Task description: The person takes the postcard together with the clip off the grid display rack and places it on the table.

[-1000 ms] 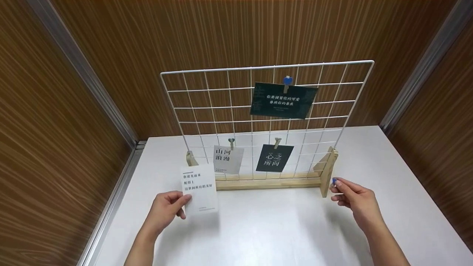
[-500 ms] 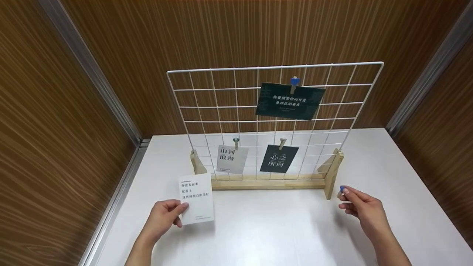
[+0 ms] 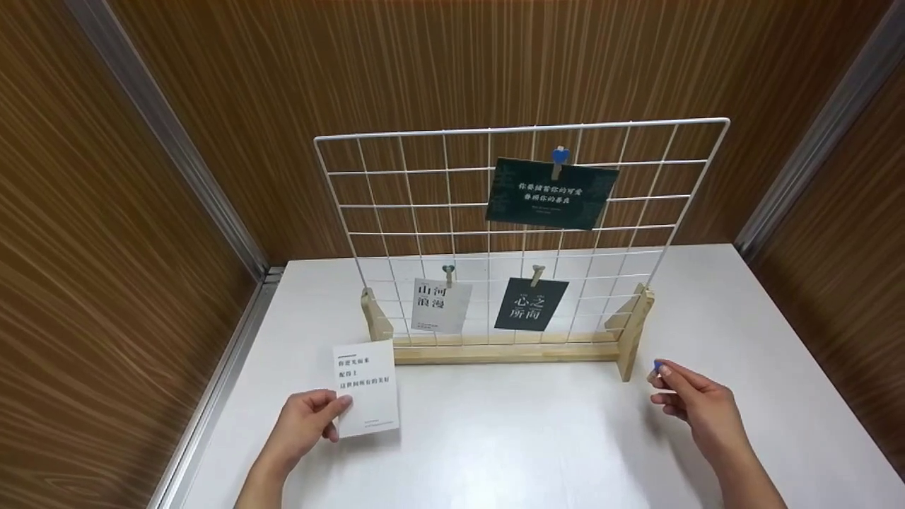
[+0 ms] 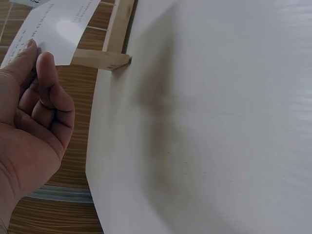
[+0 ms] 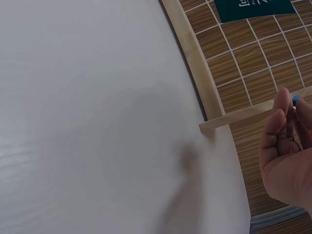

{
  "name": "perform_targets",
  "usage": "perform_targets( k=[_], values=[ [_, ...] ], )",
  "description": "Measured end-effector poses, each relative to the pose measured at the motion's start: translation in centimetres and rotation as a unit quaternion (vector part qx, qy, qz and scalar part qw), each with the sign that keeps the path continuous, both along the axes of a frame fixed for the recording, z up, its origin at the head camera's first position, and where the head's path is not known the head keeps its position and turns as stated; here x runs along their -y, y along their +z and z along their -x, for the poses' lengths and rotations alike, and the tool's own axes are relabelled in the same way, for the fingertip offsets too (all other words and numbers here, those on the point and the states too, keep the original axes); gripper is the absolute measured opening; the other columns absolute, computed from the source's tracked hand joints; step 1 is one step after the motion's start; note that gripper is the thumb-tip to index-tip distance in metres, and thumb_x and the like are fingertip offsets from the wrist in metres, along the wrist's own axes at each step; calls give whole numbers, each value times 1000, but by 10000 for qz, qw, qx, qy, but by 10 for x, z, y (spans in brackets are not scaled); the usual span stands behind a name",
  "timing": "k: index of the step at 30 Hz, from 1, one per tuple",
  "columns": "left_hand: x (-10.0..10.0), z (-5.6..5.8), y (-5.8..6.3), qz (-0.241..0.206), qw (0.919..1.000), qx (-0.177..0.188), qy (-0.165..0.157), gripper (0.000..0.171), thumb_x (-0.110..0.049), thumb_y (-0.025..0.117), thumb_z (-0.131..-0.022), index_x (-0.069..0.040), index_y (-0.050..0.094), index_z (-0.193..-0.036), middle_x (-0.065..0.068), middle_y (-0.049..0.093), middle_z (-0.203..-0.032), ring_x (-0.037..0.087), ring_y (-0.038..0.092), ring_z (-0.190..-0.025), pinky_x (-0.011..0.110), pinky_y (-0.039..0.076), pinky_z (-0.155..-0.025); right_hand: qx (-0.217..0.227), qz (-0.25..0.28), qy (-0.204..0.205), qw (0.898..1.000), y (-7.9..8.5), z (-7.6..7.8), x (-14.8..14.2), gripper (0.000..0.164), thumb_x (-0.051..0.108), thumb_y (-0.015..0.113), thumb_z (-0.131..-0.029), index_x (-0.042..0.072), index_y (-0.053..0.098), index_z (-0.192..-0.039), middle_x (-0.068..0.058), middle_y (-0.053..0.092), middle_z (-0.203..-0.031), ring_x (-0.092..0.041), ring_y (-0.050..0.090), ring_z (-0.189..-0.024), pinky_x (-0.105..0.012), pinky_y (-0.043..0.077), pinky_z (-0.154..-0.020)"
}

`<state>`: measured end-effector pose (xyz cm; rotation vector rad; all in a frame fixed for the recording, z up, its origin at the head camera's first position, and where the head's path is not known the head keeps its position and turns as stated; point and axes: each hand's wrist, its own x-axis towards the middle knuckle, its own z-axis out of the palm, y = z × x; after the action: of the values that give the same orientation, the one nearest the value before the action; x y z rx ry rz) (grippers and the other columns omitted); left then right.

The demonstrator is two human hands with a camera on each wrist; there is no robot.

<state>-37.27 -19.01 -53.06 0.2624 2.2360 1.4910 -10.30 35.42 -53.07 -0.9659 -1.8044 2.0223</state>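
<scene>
I've got the left hand (image 3: 300, 428) pinching the white card (image 3: 368, 399) by its left edge, over the bench (image 3: 505, 438), near the left end of the rack (image 3: 505, 354). Right hand (image 3: 707, 411) pinches the blue clip (image 3: 657, 365), just right of the rack. Card looks light, stiffish, easily creased, maybe slick; edge hold suits. Clip: probably light, springy; best squeezed at the tails.

We see the left hand (image 3: 304, 424) and white card (image 3: 368, 399) lower now, nearer the left edge of the desk (image 3: 495, 438). The right hand (image 3: 701, 410), with maybe a blue clip (image 3: 657, 366), sank too.
</scene>
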Motion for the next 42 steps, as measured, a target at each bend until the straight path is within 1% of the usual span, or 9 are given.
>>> perform_targets(
  k=[8, 14, 17, 20, 24, 28, 34, 37, 42],
  values=[
    [6, 3, -6, 36, 9999, 103, -14, 20, -21, 74, -102, -1, 79, -102, 9, 78, -89, 15, 58, -53, 26, 47, -54, 18, 0, -72, 10000, -4, -4, 0, 11, 34, 72, -103, 40, 80, -100, 6, 80, -95, -10, 75, -81, -24, 59, -74],
    [10, 7, -11, 68, 9999, 98, 15, 20, -20, 74, -102, -1, 79, -100, 9, 77, -84, 14, 57, -50, 25, 43, -52, -181, 76, -223, 9996, -7, -5, 2, 10, 30, 74, -103, 30, 83, -106, 4, 79, -92, -10, 76, -77, -23, 59, -70],
    [12, 8, -13, 58, 9999, 128, 55, 20, -19, 73, -102, 0, 78, -101, 8, 76, -82, 13, 56, -49, 24, 43, -51, -156, 74, -217, 9996, -8, -6, 1, 10, 32, 73, -103, 31, 83, -106, 5, 79, -92, -10, 76, -78, -23, 59, -71],
    [14, 9, -16, 58, 9999, 137, 88, 20, -18, 73, -102, 1, 78, -103, 8, 75, -81, 13, 54, -49, 25, 44, -50, -91, 47, -185, 9998, -9, -7, -1, 10, 33, 73, -103, 35, 82, -103, 5, 79, -93, -9, 75, -79, -23, 59, -72],
    [16, 10, -17, 58, 9997, 135, 184, 19, -18, 74, -102, 1, 78, -104, 8, 75, -80, 12, 52, -49, 24, 46, -49, 19, 56, -185, 9998, -10, -8, -3, 9, 35, 73, -103, 37, 81, -100, 4, 80, -96, -9, 75, -80, -24, 60, -74],
    [18, 11, -16, 103, 9992, 141, 369, 16, -16, 74, -101, 0, 78, -102, 9, 74, -78, 12, 51, -49, 24, 46, -49, 108, 144, -223, 9996, -9, -9, -4, 10, 35, 73, -103, 38, 81, -99, 3, 80, -96, -9, 75, -81, -25, 60, -75],
    [26, 13, -15, 110, 9975, 214, 663, 14, -13, 75, -100, 1, 78, -104, 10, 75, -79, 12, 50, -49, 24, 44, -48, 122, 218, -275, 9993, -9, -11, -4, 9, 34, 73, -103, 33, 82, -105, 4, 80, -95, -8, 75, -81, -25, 60, -75],
    [30, 14, -16, 81, 9973, 192, 705, 14, -11, 74, -100, 2, 78, -105, 11, 75, -80, 12, 50, -50, 23, 44, -47, 98, 193, -265, 9994, -10, -11, -5, 11, 35, 75, -102, 31, 82, -108, 3, 80, -96, -9, 75, -81, -25, 60, -74],
    [34, 16, -18, 194, 9973, 201, 685, 16, -13, 74, -101, 1, 78, -107, 9, 75, -81, 12, 51, -50, 24, 44, -48, 117, 150, -230, 9996, -13, -11, -7, 9, 35, 74, -102, 34, 82, -106, 4, 80, -95, -10, 76, -81, -25, 60, -74]
  ],
)
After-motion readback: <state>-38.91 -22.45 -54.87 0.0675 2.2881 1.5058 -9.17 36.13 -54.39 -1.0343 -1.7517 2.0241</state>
